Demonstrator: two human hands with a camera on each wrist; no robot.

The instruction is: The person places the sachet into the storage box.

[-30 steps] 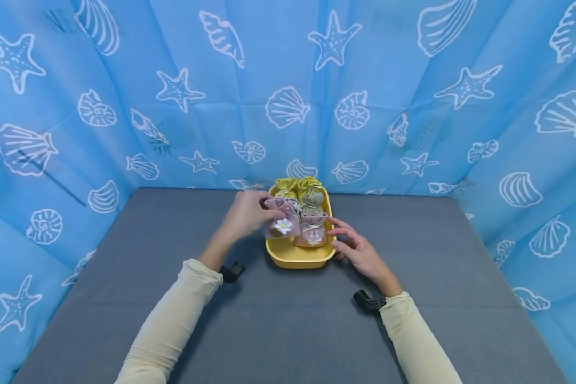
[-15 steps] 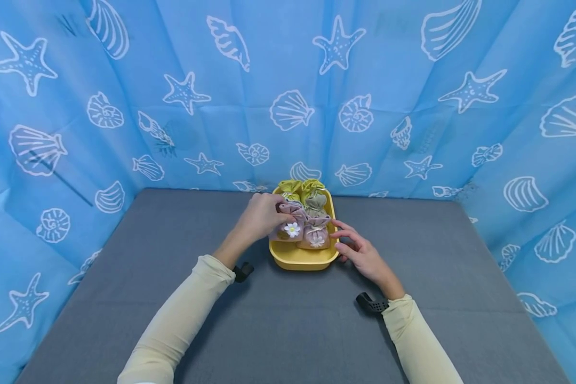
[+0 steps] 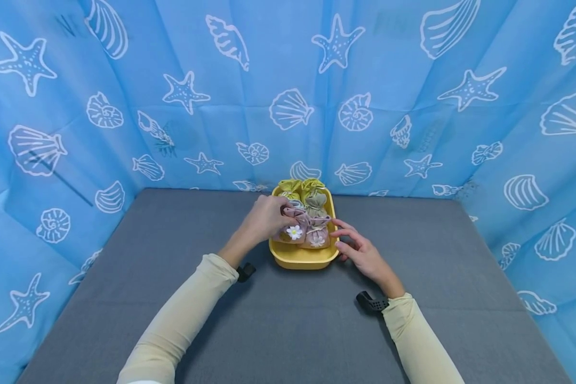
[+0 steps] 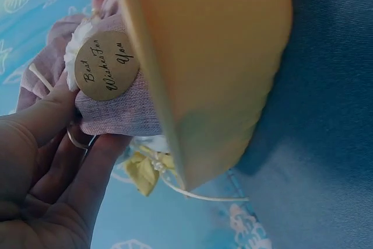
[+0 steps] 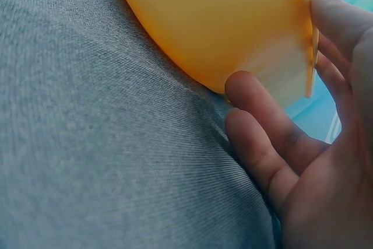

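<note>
My left hand (image 3: 266,217) pinches the gathered neck of a mauve drawstring pouch (image 3: 289,236) at the front left of a yellow plastic tub (image 3: 303,264). A white daisy decorates this pouch, and in the left wrist view a round "Best Wishes For You" tag (image 4: 108,65) shows on it. Its lower part is behind the tub wall there. Beside it a pink pouch (image 3: 318,238) with a pale flower sits in the tub. My right hand (image 3: 360,253) is at the tub's right side, loosely bent fingers at the rim and outer wall (image 5: 227,21).
Behind the mauve pouches stand a grey-green pouch (image 3: 315,200) and yellow-green pouches (image 3: 312,185), partly covered. The tub is on a grey cloth-covered table (image 3: 297,325), near its back edge. A blue shell-patterned curtain (image 3: 249,122) hangs behind and at both sides.
My left hand has moved the mauve pouch rightward and slightly down, close against the pink pouch. My right hand stays at the tub's side. The view has shifted slightly.
</note>
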